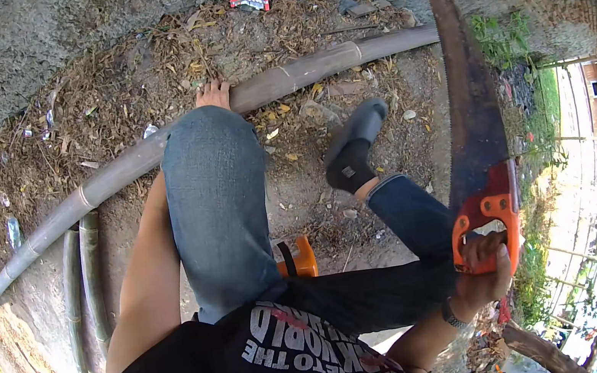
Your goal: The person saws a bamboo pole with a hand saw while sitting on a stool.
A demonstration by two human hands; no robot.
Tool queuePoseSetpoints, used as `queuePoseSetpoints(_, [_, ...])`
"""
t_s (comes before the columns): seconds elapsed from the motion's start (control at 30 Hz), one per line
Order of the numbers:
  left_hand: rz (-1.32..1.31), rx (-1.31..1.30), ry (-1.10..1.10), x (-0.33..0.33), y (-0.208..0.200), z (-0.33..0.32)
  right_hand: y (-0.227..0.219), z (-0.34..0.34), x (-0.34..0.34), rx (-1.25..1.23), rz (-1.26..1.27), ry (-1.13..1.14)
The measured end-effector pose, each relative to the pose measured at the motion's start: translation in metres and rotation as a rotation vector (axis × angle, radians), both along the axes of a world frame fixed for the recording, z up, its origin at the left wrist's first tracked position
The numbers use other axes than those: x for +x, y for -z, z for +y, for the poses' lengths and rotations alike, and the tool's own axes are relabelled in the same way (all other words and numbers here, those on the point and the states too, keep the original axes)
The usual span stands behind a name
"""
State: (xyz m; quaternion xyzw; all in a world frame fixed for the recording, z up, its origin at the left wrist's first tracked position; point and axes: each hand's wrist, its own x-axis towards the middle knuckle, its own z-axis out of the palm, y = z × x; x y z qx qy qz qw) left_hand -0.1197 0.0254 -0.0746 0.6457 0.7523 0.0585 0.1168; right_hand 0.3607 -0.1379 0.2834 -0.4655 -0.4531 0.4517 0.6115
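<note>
A long grey bamboo pole [303,73] lies slantwise over the littered ground, from the lower left to the upper right. My left hand [214,96] grips it near its middle, fingers curled over the far side; my left knee hides the rest of that hand. On my right, a hand saw [469,111] points upward with its toothed edge facing left, its dark blade rusty. My right hand [485,268] is wrapped around the saw's orange handle. In this view the blade's tip overlaps the area beyond the pole's right end, so whether they touch is unclear.
Two shorter bamboo pieces [93,271] lie beneath the pole's left part. An orange object [305,259] shows beside my bent left leg. A rough wall [133,7] runs behind dry leaves and a red wrapper [250,0]. Green plants [504,36] grow at the right.
</note>
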Motion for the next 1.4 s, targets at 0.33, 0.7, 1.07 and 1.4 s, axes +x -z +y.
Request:
queuePoseSetpoints(0.33, [-0.246, 0.094, 0.093, -0.082, -0.02, -0.015, 0.115, 0.027, -0.043, -0.256, -0.325, -0.131])
queuePoseSetpoints(0.7, [0.052, -0.235, 0.375, -0.055, -0.228, 0.058, 0.194, 0.068, -0.054, -0.236, -0.262, -0.168])
queuePoseSetpoints(1.07, [0.064, 0.111, -0.248, 0.121, 0.0, 0.07, 0.246, 0.054, -0.043, -0.27, -0.238, -0.155])
queuePoseSetpoints(1.4, [-0.052, -0.273, -0.037, 0.11, -0.056, 0.059, 0.221, 0.032, -0.036, -0.196, -0.288, -0.149])
